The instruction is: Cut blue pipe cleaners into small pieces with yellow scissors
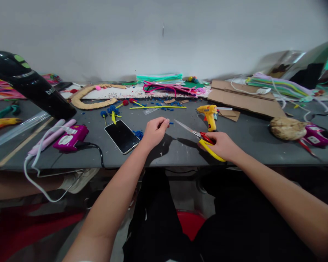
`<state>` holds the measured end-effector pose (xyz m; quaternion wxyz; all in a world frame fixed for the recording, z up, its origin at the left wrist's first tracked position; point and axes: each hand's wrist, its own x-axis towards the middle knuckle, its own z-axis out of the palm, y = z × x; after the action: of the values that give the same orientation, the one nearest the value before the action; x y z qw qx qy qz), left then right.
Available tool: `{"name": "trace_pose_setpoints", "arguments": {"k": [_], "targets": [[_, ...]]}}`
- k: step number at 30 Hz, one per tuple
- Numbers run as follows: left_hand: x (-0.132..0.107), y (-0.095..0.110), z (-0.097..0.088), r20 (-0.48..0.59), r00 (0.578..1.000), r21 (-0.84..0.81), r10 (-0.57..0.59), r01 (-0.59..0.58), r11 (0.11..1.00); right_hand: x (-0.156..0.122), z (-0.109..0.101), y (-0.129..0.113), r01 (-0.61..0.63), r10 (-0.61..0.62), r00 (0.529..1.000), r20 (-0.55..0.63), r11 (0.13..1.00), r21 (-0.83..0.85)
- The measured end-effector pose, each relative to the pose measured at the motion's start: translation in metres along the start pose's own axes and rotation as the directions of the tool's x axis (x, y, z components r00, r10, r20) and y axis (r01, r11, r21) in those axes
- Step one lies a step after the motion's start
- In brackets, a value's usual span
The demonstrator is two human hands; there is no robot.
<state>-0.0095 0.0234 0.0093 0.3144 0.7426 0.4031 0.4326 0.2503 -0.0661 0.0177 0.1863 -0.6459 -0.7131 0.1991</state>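
Note:
My right hand grips a pair of scissors with yellow and red handles. Their blades point left and away from me, toward my other hand, and look closed or nearly so. Thumb and fingers of my left hand are pinched together just left of the blade tips; whatever they hold, if anything, is too small to make out. A phone with a dark screen lies left of that hand. Beyond both hands lies a straight yellow pipe cleaner. Short blue snippets are scattered around it.
A yellow glue gun stands behind the scissors, near a cardboard sheet. At left are a large black bottle and a purple device with cables. Pipe-cleaner bundles line the wall. Another person's leg shows below the table.

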Motion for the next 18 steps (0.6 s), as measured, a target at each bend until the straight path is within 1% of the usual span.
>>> {"name": "trace_pose_setpoints", "arguments": {"k": [11, 18], "targets": [[-0.0003, -0.0005, 0.0011, 0.015, 1.000, 0.011, 0.012, -0.012, 1.000, 0.0012, 0.0006, 0.0008, 0.059, -0.059, 0.998, 0.005, 0.998, -0.033], [0.0004, -0.0003, 0.0012, 0.008, 1.000, 0.013, 0.024, -0.024, 1.000, 0.0021, 0.0012, 0.0028, 0.058, -0.059, 0.998, -0.001, 0.996, -0.062]]}}
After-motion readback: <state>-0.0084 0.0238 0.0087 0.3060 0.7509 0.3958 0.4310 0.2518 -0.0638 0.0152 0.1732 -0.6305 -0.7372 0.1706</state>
